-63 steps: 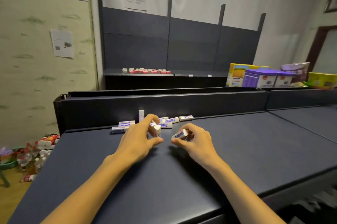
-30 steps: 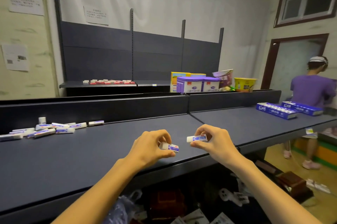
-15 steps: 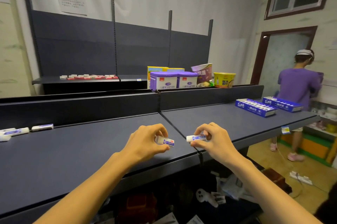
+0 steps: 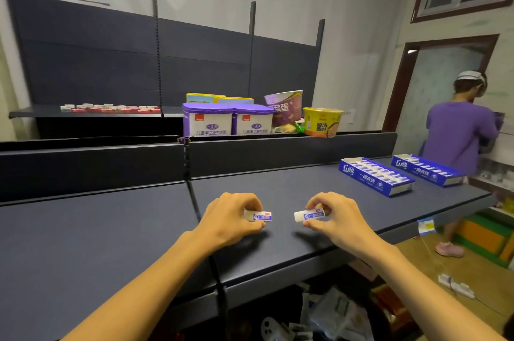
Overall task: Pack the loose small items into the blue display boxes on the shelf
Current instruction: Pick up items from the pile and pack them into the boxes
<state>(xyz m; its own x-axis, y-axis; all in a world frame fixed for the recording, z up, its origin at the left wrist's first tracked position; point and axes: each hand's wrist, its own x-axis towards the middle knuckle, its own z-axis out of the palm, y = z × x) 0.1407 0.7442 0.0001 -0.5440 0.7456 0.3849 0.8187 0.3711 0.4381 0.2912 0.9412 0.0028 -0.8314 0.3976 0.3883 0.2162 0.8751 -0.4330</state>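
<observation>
My left hand (image 4: 232, 218) pinches a small white eraser with a blue sleeve (image 4: 261, 216) just above the dark shelf (image 4: 111, 229). My right hand (image 4: 333, 215) pinches a second eraser of the same kind (image 4: 308, 215). Two long blue display boxes stand at the shelf's right end, well beyond my right hand: the nearer box (image 4: 375, 179) and the farther box (image 4: 427, 172). Both hold rows of white-and-blue erasers. The pile of loose erasers is out of view to the left.
Purple-lidded tubs (image 4: 228, 119), a yellow noodle cup (image 4: 322, 121) and a snack bag (image 4: 286, 108) stand on the ledge behind the shelf. Red-and-white small items (image 4: 111, 108) lie on the far back shelf. A person in a purple shirt (image 4: 459, 140) stands at the right.
I have turned and moved right along the shelf, an eraser pinched in each hand. The loose pile has left the view and the blue boxes have come closer.
</observation>
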